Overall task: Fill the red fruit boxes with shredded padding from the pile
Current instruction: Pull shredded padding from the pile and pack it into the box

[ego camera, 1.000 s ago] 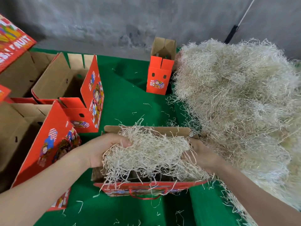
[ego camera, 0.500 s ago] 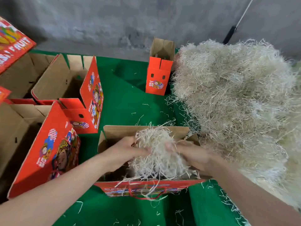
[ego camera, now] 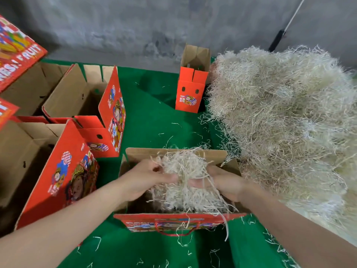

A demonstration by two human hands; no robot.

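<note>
An open red fruit box (ego camera: 174, 222) stands in front of me on the green cloth, its brown inside showing. A wad of pale shredded padding (ego camera: 185, 180) sits in the box, rising above its rim. My left hand (ego camera: 146, 180) presses on the wad from the left with fingers curled into the shreds. My right hand (ego camera: 222, 182) grips the wad from the right; strands cover its fingers. The big pile of shredded padding (ego camera: 286, 120) lies at the right, touching the box's right side.
Open red boxes with nothing in them stand at the left (ego camera: 63, 171) and behind it (ego camera: 90, 105). A small narrow red box (ego camera: 190, 93) stands upright at the back, by the pile. Loose strands dot the green cloth (ego camera: 154, 122). A grey wall runs behind.
Both hands have moved inward and down, squeezing the broad armful of padding into a narrower wad that now sits lower in the box.
</note>
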